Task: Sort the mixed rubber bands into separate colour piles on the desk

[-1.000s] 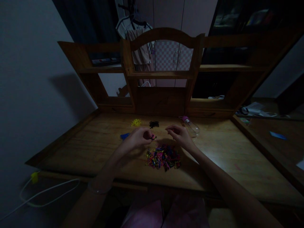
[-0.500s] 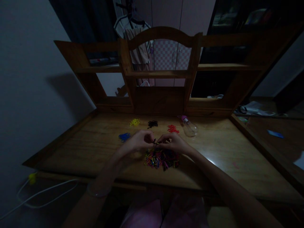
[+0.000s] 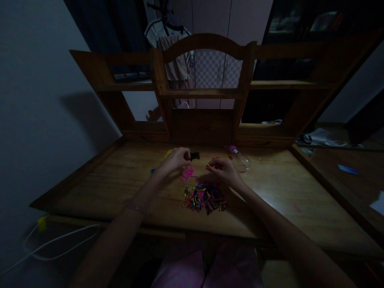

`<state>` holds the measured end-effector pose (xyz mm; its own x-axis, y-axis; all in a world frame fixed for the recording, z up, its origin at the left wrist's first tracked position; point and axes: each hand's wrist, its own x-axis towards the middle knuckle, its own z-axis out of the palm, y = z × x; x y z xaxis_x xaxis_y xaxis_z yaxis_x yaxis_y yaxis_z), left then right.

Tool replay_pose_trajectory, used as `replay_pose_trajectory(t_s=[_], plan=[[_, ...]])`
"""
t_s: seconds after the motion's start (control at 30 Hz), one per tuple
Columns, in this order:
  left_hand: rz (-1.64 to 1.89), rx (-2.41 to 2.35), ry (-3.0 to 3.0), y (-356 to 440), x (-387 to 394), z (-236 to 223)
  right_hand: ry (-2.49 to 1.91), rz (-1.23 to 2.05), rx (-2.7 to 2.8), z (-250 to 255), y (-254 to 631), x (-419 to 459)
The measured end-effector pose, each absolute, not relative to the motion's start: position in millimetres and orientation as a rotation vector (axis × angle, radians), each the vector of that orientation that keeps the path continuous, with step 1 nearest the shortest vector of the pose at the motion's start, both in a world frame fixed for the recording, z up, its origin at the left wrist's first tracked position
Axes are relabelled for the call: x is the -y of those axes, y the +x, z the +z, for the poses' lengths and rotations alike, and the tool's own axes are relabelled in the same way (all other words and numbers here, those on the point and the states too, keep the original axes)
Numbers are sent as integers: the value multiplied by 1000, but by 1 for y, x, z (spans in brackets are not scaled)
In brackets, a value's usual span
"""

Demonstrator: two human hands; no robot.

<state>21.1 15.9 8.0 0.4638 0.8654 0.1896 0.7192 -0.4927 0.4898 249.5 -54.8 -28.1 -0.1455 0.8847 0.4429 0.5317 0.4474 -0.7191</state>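
My left hand [image 3: 179, 159] is at the left end of a small black pile [image 3: 195, 155], its fingers pinched together; what they hold, if anything, I cannot make out. My right hand [image 3: 222, 169] is closed, with a small yellow band [image 3: 207, 165] showing at its fingertips. A mixed heap of thin coloured bands [image 3: 204, 196] lies below my hands. Between them and the heap sits a pink pile [image 3: 188, 174]. The yellow pile [image 3: 168, 153] and blue pile [image 3: 153, 171] are partly behind my left hand and wrist. A red pile [image 3: 218, 161] is mostly hidden behind my right hand.
A clear bulb-shaped bottle [image 3: 242, 161] with a purple cap lies right of my right hand. A wooden shelf unit [image 3: 202, 124] rises along the desk's back edge. One pink piece [image 3: 297, 208] lies on the right of the desk [image 3: 270, 188]. A white cable [image 3: 60, 242] hangs at the left.
My hands were together above the mixed heap, working on a dark and yellow piece. They have separated: the left went up and left to the black pile, the right slightly up and right.
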Motion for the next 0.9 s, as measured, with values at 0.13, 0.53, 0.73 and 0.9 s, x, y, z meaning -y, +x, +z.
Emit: replay_pose_trajectory(t_s=[0.13, 0.53, 0.73, 0.9], plan=[[612, -1411, 2459, 31, -46, 10, -1219, 464, 1810, -30, 254, 52], [527, -1509, 2513, 25, -50, 17, -1266, 430, 1760, -28, 259, 47], [554, -1468, 2492, 18, -52, 15, -1272, 447, 1744, -29, 260, 48], [630, -1455, 2459, 17, -50, 13, -1267, 438, 1758, -27, 260, 49]])
